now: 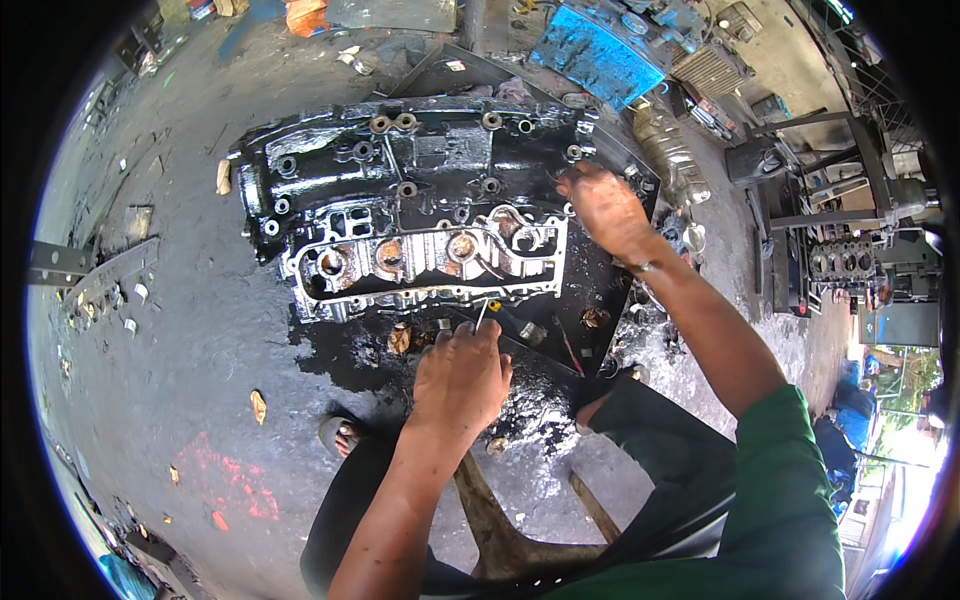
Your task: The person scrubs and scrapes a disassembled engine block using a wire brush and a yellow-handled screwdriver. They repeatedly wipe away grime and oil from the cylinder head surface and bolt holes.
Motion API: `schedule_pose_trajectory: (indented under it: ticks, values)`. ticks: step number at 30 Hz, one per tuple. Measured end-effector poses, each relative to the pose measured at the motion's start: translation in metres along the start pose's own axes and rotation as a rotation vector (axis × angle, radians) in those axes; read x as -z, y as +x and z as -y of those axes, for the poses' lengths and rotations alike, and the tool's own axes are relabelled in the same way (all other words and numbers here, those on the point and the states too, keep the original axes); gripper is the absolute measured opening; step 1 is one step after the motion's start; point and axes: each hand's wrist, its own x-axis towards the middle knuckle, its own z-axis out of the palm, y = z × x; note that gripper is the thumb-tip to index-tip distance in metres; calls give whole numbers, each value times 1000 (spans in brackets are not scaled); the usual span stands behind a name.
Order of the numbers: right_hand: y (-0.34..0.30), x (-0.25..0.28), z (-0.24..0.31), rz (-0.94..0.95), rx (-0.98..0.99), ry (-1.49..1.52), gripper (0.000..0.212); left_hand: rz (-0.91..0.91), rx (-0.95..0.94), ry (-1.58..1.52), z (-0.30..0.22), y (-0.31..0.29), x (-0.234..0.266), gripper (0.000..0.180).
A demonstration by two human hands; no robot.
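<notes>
In front of me lies a large black, wet-looking engine cover (pixel 440 150) with bolt holes along it. A bare-metal engine casting (pixel 425 265) with a raised rim and brownish round openings sits against its near side. My left hand (pixel 460 380) is closed around a thin pale rod (pixel 484 314), which points toward the casting's near edge; the rest of the rod is hidden by the fingers. At the right end of the black cover, my right hand (pixel 608 212) has its fingers curled and pressed together near a bolt hole. What they hold, if anything, is hidden.
Beneath the parts is a dark tray (pixel 600 300) with a thin red-ended tool (pixel 570 345) on it. A blue box (pixel 595 55) stands beyond, to the right. A metal rack (pixel 830 175) is at the right. Dry leaves (pixel 259 406) dot the oily floor; a wooden stool (pixel 500 520) is below me.
</notes>
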Motion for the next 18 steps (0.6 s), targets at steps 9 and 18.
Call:
schedule_pose_trajectory:
  ticks: [9, 18]
  values:
    - [19, -23, 17, -68, 33, -32, 30, -46, -15, -24, 5, -4, 2, 32]
    - [16, -18, 23, -61, 178, -86, 29, -46, -58, 11, -10, -4, -6, 32]
